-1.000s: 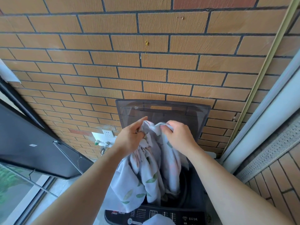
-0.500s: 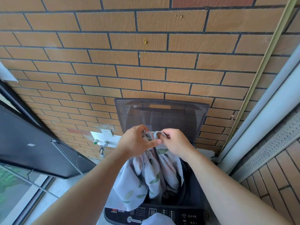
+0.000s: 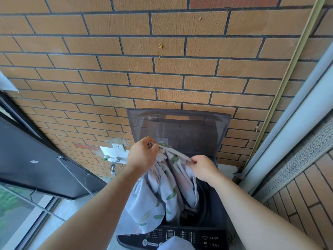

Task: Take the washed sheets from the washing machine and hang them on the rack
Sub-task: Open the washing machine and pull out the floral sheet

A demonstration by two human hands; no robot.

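White leaf-printed cotton sheet hangs lengthwise from both hands into open dark top-loading washing machine; left hand clutches bunched top, higher; right hand pinches hem beside it, edge taut between them.

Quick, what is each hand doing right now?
Left hand: gripping the bunched sheet.
Right hand: pinching the sheet's edge.

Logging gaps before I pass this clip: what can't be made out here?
- Head view: the washing machine drum, hidden by the sheet and shadow.
- Head view: panel lettering, too small, part covered by the sheet.
- Head view: rack, out of frame.
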